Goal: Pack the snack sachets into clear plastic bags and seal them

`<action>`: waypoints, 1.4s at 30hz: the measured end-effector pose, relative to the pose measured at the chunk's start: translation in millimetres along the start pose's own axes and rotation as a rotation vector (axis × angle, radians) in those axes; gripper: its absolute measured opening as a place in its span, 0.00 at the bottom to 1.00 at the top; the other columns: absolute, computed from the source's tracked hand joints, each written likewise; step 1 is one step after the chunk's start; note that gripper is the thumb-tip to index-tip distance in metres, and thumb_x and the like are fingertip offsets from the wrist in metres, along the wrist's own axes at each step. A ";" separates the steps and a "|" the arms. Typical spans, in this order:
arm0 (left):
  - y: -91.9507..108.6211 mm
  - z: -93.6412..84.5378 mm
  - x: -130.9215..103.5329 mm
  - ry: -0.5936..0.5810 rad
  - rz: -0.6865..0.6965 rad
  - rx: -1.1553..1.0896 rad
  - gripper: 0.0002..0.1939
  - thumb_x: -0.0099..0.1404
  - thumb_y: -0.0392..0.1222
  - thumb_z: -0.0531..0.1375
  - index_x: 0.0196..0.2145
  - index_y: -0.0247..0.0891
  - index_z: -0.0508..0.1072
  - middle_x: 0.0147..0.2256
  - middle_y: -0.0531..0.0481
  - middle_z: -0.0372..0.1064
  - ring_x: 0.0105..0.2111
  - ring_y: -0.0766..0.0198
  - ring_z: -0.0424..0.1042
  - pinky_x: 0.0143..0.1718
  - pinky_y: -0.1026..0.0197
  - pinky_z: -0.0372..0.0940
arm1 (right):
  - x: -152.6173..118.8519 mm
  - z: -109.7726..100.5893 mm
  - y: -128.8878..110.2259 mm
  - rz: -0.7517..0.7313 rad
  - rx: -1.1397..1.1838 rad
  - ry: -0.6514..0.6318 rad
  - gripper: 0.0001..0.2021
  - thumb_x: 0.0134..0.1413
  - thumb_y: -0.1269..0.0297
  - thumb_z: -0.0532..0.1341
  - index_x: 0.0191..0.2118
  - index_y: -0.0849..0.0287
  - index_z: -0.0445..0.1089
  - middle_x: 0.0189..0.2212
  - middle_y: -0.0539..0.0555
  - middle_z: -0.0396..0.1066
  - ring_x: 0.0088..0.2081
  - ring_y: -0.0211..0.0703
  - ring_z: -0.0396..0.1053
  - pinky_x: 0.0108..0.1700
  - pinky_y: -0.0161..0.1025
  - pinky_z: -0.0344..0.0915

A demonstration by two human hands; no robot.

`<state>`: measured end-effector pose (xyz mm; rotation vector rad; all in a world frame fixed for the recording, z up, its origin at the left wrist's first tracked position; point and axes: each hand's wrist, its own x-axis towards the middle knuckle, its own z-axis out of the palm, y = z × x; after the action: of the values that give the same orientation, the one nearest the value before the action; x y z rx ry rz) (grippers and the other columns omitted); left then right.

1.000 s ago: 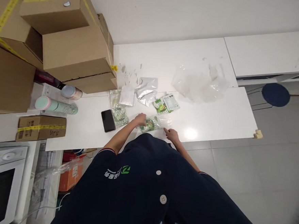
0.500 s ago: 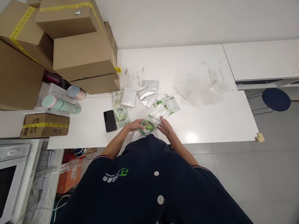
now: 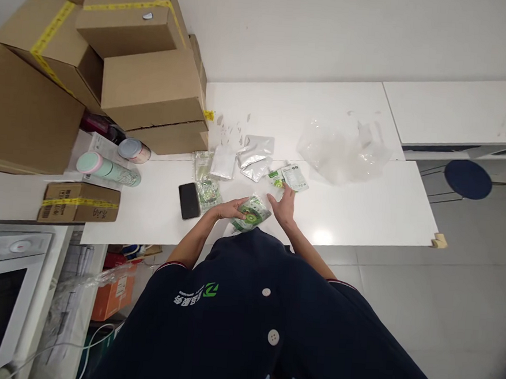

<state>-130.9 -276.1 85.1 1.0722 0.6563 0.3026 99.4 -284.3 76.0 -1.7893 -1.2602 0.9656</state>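
Note:
My left hand (image 3: pixel 231 209) is closed on a green and clear printed packet (image 3: pixel 253 212) close to my body at the table's front edge. To the right of that packet, my right hand (image 3: pixel 282 206) has its thumb and fingers apart and holds nothing. Its fingertips are near a white and green pouch (image 3: pixel 296 177), which partly overlaps a greener one (image 3: pixel 276 178). Silver pouches (image 3: pixel 256 150) and a white packet (image 3: pixel 223 162) lie behind. Another green packet (image 3: pixel 209 194) lies beside a black phone (image 3: pixel 189 201).
Stacked cardboard boxes (image 3: pixel 154 84) fill the back left, with a mint bottle (image 3: pixel 107 170), a jar (image 3: pixel 134 150) and a small box (image 3: pixel 80 203) in front. Crumpled clear plastic (image 3: pixel 342 152) lies at the right on the white table (image 3: pixel 376 218). A blue stool (image 3: pixel 468 182) stands beyond.
My right hand has let go of the packet's clear plastic end and moved up and slightly right, towards the pouches. The packet stays in my left hand, its clear end no longer stretched out.

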 end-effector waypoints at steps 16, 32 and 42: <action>18.3 -5.3 -6.8 0.360 -0.112 0.680 0.38 0.50 0.52 0.66 0.57 0.40 0.63 0.48 0.44 0.68 0.40 0.58 0.70 0.41 0.59 0.66 | -26.9 29.3 14.3 0.356 0.791 -0.654 0.27 0.41 0.51 0.70 0.47 0.56 0.71 0.36 0.52 0.77 0.37 0.46 0.73 0.43 0.44 0.69; -2.5 -39.1 90.9 0.381 -0.551 1.382 0.15 0.49 0.35 0.66 0.38 0.36 0.76 0.44 0.31 0.70 0.55 0.37 0.59 0.55 0.31 0.41 | -14.8 7.6 80.3 0.362 0.162 -0.441 0.07 0.45 0.64 0.65 0.33 0.58 0.72 0.27 0.49 0.73 0.22 0.35 0.70 0.24 0.31 0.63; -30.0 -13.4 67.8 0.378 -0.537 1.535 0.17 0.63 0.34 0.54 0.50 0.35 0.69 0.50 0.33 0.60 0.50 0.46 0.61 0.48 0.49 0.59 | 121.7 -107.9 80.7 0.042 -0.625 0.284 0.14 0.56 0.59 0.57 0.40 0.60 0.75 0.62 0.65 0.54 0.60 0.61 0.54 0.57 0.62 0.53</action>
<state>-89.2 -244.5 30.8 2.2148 1.5682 -0.6231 256.3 -203.3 33.8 -2.3300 -1.4354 0.3211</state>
